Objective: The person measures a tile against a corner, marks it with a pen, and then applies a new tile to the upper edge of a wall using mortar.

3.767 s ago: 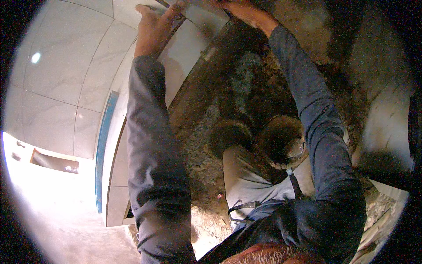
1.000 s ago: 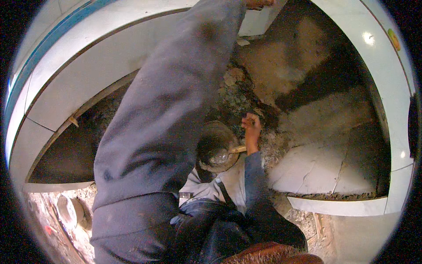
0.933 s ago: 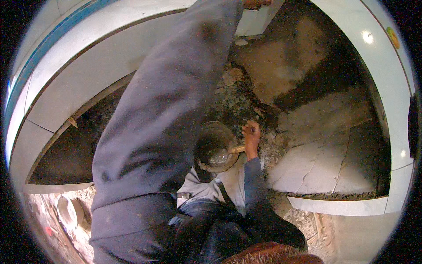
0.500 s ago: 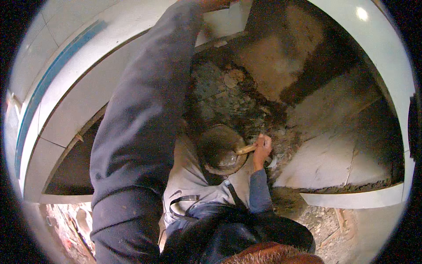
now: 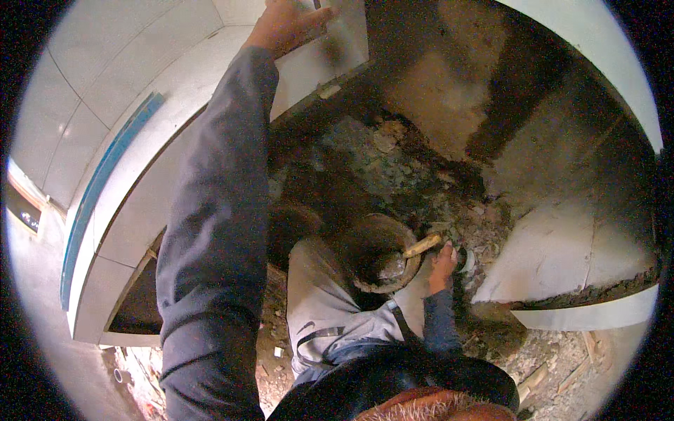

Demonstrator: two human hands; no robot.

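Note:
My left arm stretches far forward, and my left hand (image 5: 286, 29) rests on the white tiled panel (image 5: 337, 42) at the top of the view. Its thumb is spread away from the fingers, which the picture's edge partly cuts off. Between my knees stands a dirty round bucket (image 5: 365, 242) with some greyish material inside. Leaning over its right rim is a tool with a wooden handle (image 5: 423, 245); its working end cannot be made out. My right hand (image 5: 442, 268) is right beside the handle's end, its fingers curled and small in view; whether they grip anything is unclear.
Rubble and broken mortar (image 5: 379, 154) cover the ground ahead. A white round object (image 5: 467, 259) lies by my right hand. Pale slabs (image 5: 554, 252) lean at the right. White tiled ledges curve around, with a blue strip (image 5: 105, 189) on the left one.
My left hand has come into fuller view on the panel as the view shifted. My right hand, earlier over the wooden handle's end, is now beside it, with the handle's end uncovered.

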